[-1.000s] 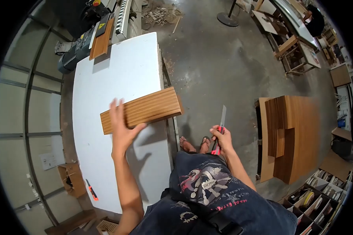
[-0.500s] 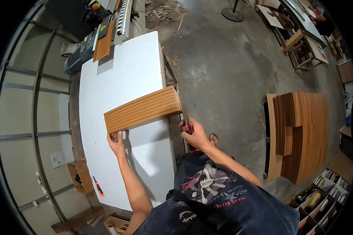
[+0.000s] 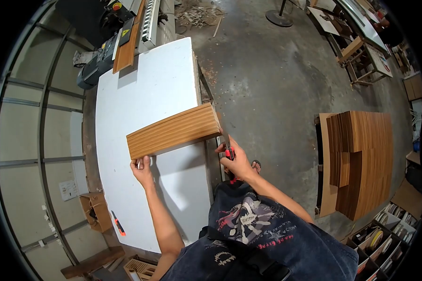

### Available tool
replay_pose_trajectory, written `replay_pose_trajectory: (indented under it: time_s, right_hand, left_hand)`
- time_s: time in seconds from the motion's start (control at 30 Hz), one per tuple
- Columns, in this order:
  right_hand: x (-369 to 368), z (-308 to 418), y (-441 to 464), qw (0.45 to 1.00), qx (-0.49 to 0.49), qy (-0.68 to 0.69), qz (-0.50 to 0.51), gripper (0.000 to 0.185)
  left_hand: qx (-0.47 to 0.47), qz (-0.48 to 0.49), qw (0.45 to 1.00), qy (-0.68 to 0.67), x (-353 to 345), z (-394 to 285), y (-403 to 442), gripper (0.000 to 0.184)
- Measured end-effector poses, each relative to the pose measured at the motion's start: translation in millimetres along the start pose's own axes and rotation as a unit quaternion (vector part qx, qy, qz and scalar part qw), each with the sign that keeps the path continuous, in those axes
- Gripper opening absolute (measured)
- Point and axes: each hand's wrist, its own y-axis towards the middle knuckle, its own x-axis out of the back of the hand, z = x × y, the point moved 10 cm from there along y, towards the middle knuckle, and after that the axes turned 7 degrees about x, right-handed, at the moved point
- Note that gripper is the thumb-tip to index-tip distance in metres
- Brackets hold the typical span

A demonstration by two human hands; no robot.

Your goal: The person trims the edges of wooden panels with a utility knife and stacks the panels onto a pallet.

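A wood-grain board stack lies slanted across the white table, its right end over the table's edge. My left hand holds the near left corner of the stack between thumb and fingers. In my right hand is a red and black utility knife, its blade up against the stack's right end. A second red utility knife lies at the table's near left.
At the table's far end is a machine with a brown strip on it. Stacked brown panels are on the right, a round stand base at the back. A cardboard box sits left of the table.
My left hand has come off the stack's top to its near left corner. My right hand, with the knife, has moved left and up to the stack's right end.
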Motion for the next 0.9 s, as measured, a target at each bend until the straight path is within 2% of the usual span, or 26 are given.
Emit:
replay_pose_trajectory:
  time_s: [0.1, 0.23, 0.33, 0.53, 0.63, 0.73, 0.83, 0.9]
  right_hand:
    - [2, -1, 3, 0.999, 0.024, 0.042, 0.000, 0.042]
    - [5, 6, 4, 0.999, 0.029, 0.042, 0.006, 0.067]
    - [0, 9, 4, 0.999, 0.024, 0.044, 0.017, 0.078]
    - [1, 16, 4, 0.998, 0.023, 0.047, 0.020, 0.078]
    - [2, 12, 2, 0.998, -0.002, 0.070, 0.004, 0.065]
    - [3, 9, 2, 0.998, 0.002, 0.068, 0.001, 0.043]
    - [8, 7, 7, 0.998, 0.056, 0.023, -0.003, 0.027]
    - [9, 1, 10, 0.998, 0.067, -0.005, 0.012, 0.026]
  left_hand:
    - [0.010, 0.005, 1.000, -0.008, -2, 0, 2, 0.063]
    - [0.022, 0.003, 1.000, -0.018, -7, -1, 0, 0.061]
    - [0.017, 0.005, 1.000, -0.020, -5, -2, 0, 0.062]
    - [0.021, 0.005, 0.999, -0.026, -4, 2, 2, 0.064]
    - [0.004, 0.010, 1.000, -0.011, -4, 1, 2, 0.062]
    - [0.007, 0.007, 1.000, -0.016, -3, 5, 4, 0.061]
    - [0.002, 0.017, 1.000, -0.013, -2, 4, 5, 0.058]
    - [0.011, 0.040, 0.999, -0.008, -4, 6, 8, 0.055]
